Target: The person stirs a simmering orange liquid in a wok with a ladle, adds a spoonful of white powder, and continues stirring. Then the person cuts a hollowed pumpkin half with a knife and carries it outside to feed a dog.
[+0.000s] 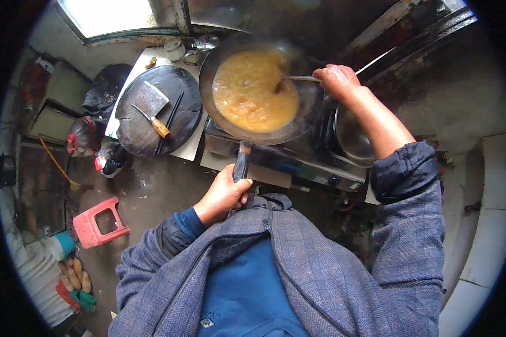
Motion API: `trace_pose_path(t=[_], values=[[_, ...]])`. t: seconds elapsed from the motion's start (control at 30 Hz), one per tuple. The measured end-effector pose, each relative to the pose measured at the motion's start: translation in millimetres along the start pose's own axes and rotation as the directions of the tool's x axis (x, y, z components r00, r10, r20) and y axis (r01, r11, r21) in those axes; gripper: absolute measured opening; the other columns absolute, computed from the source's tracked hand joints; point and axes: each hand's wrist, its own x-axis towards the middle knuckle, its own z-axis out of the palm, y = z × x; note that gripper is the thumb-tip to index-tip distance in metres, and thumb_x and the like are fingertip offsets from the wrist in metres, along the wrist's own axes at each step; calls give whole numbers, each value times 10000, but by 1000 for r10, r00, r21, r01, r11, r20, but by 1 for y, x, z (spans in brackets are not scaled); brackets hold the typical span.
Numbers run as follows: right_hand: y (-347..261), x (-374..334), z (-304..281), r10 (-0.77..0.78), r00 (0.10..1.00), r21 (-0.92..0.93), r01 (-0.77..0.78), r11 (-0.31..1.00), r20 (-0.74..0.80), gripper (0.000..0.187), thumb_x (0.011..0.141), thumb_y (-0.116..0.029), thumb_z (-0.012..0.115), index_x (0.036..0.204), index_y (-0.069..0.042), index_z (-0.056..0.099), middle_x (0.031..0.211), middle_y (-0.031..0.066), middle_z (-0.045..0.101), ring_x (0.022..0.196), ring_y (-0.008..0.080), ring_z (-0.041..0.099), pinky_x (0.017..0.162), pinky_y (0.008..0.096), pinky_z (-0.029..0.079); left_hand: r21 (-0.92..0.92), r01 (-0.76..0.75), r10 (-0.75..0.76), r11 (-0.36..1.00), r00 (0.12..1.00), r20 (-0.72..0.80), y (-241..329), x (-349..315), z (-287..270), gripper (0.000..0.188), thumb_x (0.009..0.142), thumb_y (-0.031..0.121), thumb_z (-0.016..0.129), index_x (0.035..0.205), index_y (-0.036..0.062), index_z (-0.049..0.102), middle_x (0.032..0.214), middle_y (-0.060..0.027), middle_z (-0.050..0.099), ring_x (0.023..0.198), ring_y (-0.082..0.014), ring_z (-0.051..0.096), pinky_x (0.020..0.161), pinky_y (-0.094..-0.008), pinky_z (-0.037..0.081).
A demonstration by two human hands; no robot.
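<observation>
A large dark wok (206, 92) sits on the stove, holding a cloudy yellow-brown soup (247, 95) with froth on top. My left hand (224, 194) is closed around the wok's dark handle (241, 163) at the near side. From the right, my right hand (338, 81) grips a metal ladle (302, 78) by its handle. The ladle's head is mostly sunk in the soup, so its full shape is hidden.
Left of the wok, a round dark chopping board (132, 126) bears a cleaver (150, 100), a wooden-handled knife (158, 127) and black chopsticks (176, 106). A dark metal pot (354, 135) stands right on the stove (315, 168). A red plastic stool (87, 227) is on the floor.
</observation>
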Motion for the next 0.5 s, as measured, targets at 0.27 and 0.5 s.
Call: trace_pose_path(t=[0.27, 0.5], values=[[-20, 2, -1, -173, 975, 20, 178, 984, -141, 303, 934, -118, 635, 1205, -178, 755, 988, 161, 709, 976, 369, 730, 849, 474, 591, -53, 5, -7, 999, 1000, -25, -4, 2, 0, 344, 1017, 113, 636, 1304, 2, 481, 681, -16, 573, 497, -82, 512, 429, -231, 409], [-14, -6, -87, -364, 931, -260, 347, 901, -18, 142, 878, -108, 667, 944, -96, 793, 917, 161, 776, 909, 346, 775, 795, 452, 630, -156, -49, 41, 987, 998, -57, -10, 0, 2, 484, 1020, 92, 635, 1433, -36, 418, 773, -63, 631, 539, -103, 581, 448, -225, 433]])
